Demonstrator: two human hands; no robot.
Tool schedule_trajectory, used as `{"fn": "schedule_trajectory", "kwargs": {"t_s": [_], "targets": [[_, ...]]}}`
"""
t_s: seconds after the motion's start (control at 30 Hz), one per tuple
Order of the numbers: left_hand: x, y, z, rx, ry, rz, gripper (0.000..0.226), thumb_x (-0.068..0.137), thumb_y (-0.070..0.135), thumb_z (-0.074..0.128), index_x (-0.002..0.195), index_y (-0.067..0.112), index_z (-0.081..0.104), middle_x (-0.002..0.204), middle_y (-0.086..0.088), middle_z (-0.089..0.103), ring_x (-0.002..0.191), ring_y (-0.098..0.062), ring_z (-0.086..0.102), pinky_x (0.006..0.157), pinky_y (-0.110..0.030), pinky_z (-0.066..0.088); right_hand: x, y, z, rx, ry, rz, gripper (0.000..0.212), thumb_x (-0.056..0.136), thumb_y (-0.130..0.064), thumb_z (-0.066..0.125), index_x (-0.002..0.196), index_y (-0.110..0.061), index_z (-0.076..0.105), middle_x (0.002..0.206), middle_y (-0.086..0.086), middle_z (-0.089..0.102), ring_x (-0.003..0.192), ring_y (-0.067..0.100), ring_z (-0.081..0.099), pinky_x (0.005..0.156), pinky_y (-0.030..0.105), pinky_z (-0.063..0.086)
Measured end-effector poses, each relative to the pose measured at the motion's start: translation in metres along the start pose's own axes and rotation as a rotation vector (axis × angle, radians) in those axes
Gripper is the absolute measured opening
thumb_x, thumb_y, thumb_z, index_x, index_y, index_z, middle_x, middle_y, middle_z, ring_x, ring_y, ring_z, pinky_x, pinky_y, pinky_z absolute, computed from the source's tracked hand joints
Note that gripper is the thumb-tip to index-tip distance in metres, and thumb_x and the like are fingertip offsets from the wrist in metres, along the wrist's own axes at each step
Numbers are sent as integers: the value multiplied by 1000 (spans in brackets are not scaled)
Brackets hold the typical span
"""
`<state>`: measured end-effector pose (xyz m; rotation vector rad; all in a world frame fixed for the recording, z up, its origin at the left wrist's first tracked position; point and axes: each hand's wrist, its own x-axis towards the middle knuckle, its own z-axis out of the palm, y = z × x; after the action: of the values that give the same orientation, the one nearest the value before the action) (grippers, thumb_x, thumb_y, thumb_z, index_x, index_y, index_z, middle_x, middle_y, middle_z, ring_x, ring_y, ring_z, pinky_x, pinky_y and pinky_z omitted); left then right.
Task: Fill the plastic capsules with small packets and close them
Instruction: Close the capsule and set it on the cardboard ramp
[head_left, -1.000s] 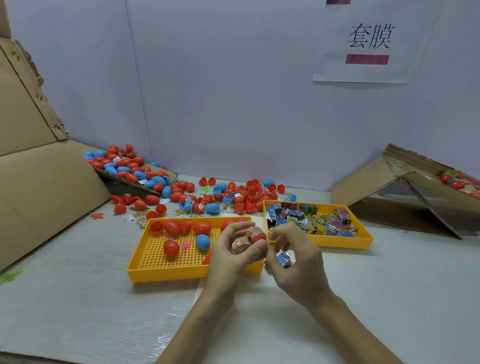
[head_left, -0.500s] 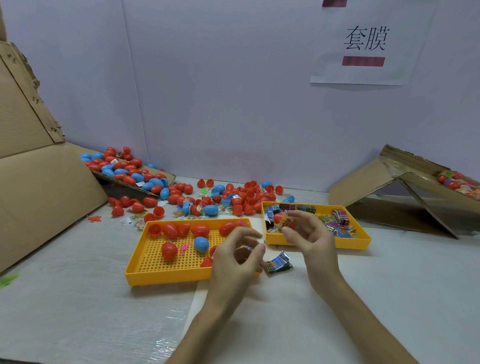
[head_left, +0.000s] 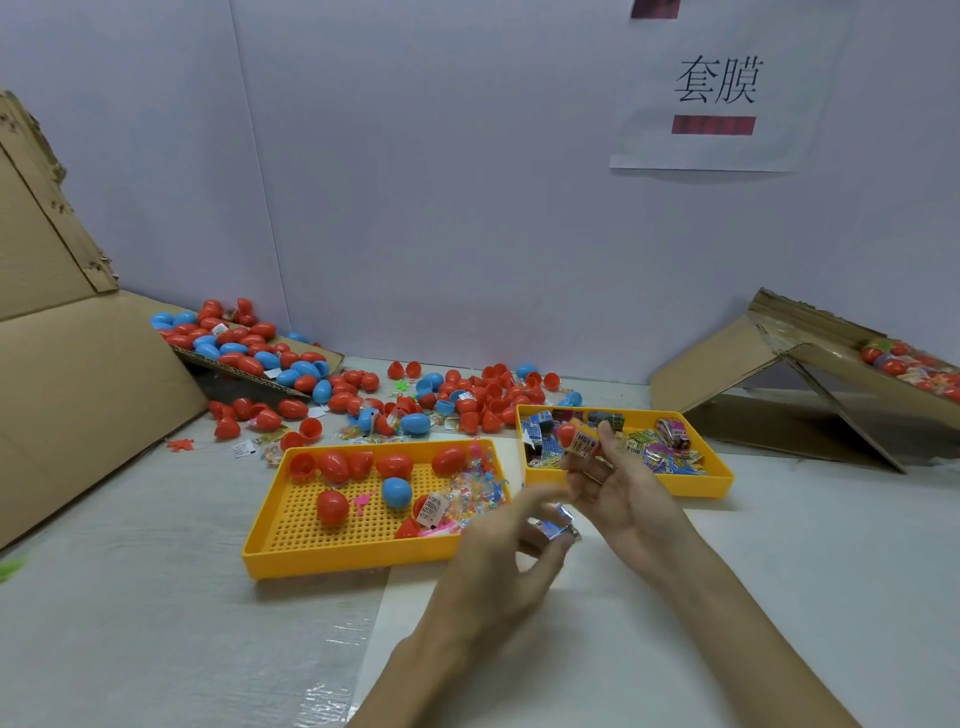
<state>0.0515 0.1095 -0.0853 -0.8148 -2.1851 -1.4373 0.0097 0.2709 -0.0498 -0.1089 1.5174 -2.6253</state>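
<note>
The right hand (head_left: 623, 493) pinches a red capsule (head_left: 569, 434) between thumb and fingertips, above the near-left corner of the packet tray (head_left: 701, 486). The capsule's long axis is tilted: its rounded red tip points toward 10 o'clock, and the other end, where a printed packet (head_left: 587, 446) shows, points toward 4 o'clock into the fingers.

The left hand (head_left: 493, 551) hovers at about 7 o'clock from the right one, palm turned inward and fingers loosely curled. It is motion-blurred, so I cannot tell whether it grips anything. A small foil packet (head_left: 556, 527) sits right at its fingertips (on the bench (head_left: 156, 597) or in the fingers, unclear).

At 9 o'clock from the hands lies the perforated tray (head_left: 332, 558), holding several red capsules and one blue one. Toward 12 o'clock behind both trays, loose capsules (head_left: 467, 400) are scattered against the wall.
</note>
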Motion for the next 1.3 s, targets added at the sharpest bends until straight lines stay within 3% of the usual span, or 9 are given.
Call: {"fn": "schedule_trajectory", "kwargs": {"t_s": [0.1, 0.17, 0.3, 0.4, 0.57, 0.9, 1.03, 1.17, 1.3], "targets": [[3, 4, -8, -89, 288, 6, 56, 84, 38, 70, 135, 38, 46, 111, 19, 61, 79, -10, 70, 69, -21, 57, -4, 3, 2, -157, -120, 10, 36, 84, -39, 68, 96, -6, 78, 91, 11, 70, 79, 17, 64, 73, 26, 54], [5, 6, -13, -97, 346, -17, 60, 86, 35, 72, 140, 41, 45, 120, 21, 59, 89, -11, 68, 71, -18, 56, -6, 6, 5, -232, -182, 26, 45, 80, -36, 74, 104, 2, 71, 96, 16, 67, 84, 21, 62, 75, 27, 53], [8, 7, -15, -71, 299, -19, 33, 91, 12, 69, 112, 37, 69, 107, 20, 68, 96, -8, 68, 72, -18, 54, -9, 10, 12, -285, -188, -14, 30, 77, -34, 80, 97, -13, 76, 87, 11, 67, 74, 18, 65, 69, 28, 55], [8, 5, -18, -142, 338, -142, 25, 91, 8, 71, 101, 31, 74, 99, 14, 72, 93, -10, 70, 73, -21, 56, -10, 9, 14, -293, -165, -67, 24, 77, -34, 76, 93, -17, 76, 90, 12, 69, 78, 25, 70, 67, 29, 56], [8, 5, -19, -190, 364, -221, 17, 88, 13, 74, 98, 26, 74, 97, 6, 73, 89, -15, 71, 72, -24, 57, -10, 12, 12, -401, -164, -165, 25, 74, -22, 80, 97, -16, 73, 99, 16, 73, 89, 36, 73, 69, 30, 59], [8, 4, -18, -194, 338, -247, 13, 85, 20, 78, 95, 27, 74, 95, 7, 72, 86, -15, 70, 70, -20, 55, -8, 16, 9, -446, -153, -242, 12, 75, -20, 80, 86, -17, 76, 91, 15, 75, 88, 31, 74, 66, 28, 58], [8, 4, -19, -273, 331, -306, 12, 87, 20, 76, 97, 24, 73, 92, 2, 76, 84, -13, 74, 70, -22, 58, -8, 16, 10, -470, -166, -233, 23, 73, -28, 85, 93, -20, 75, 94, 12, 75, 87, 28, 73, 69, 28, 57], [9, 5, -22, -398, 316, -371, 9, 90, 16, 72, 98, 19, 72, 85, 6, 77, 79, -13, 76, 66, -19, 57, -6, 17, 10, -492, -164, -243, 29, 72, -20, 86, 99, -24, 75, 102, 7, 74, 86, 24, 72, 70, 26, 56], [8, 5, -21, -408, 284, -393, 25, 81, 33, 74, 105, 24, 72, 92, 3, 76, 80, -17, 76, 72, -29, 62, -7, 17, 8, -492, -133, -266, 24, 71, -24, 82, 93, -17, 76, 93, 10, 76, 84, 25, 73, 69, 26, 56]]}}
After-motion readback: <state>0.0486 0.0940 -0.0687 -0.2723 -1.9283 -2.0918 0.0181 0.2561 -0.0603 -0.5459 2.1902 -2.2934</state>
